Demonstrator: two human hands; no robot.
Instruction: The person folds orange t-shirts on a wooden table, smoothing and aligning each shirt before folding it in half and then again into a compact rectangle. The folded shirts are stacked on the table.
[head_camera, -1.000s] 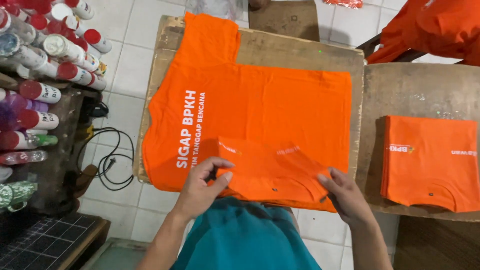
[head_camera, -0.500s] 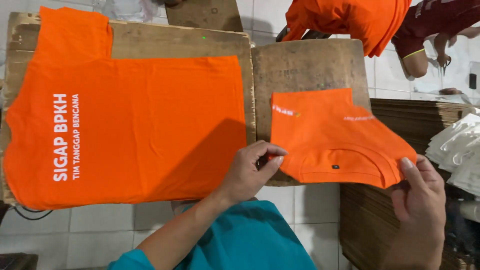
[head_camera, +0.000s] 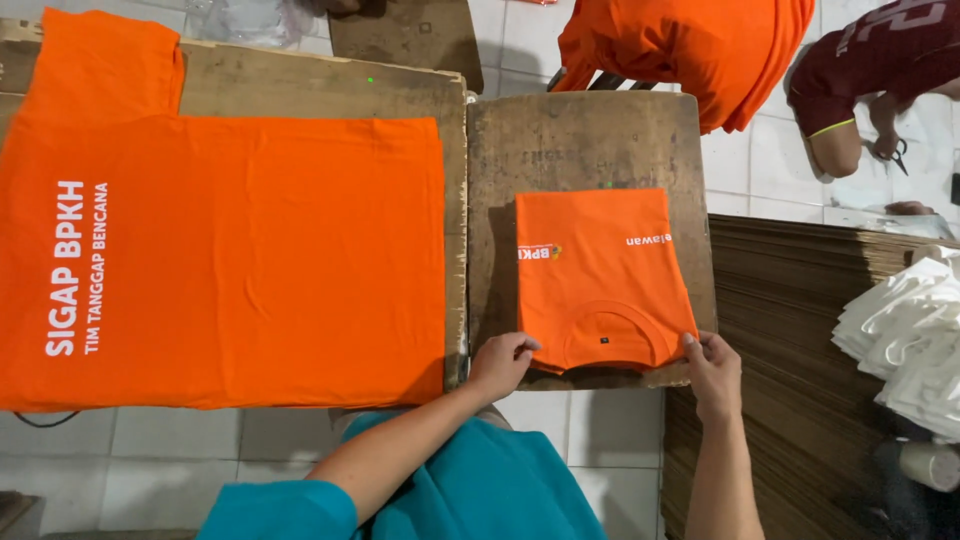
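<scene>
Floor: we see white square tiles (head_camera: 140, 450) with grey joints.
Table: we count two worn brown wooden boards (head_camera: 590, 140) set side by side.
Right side: we note a stack of flat brown cardboard (head_camera: 790, 330).
Light: we find it even and soft.

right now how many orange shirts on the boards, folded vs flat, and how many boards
folded orange shirt: 1, with the left hand and right hand at its near edge
flat orange shirt: 1
wooden boards: 2, left board and right board
total: 4
</scene>
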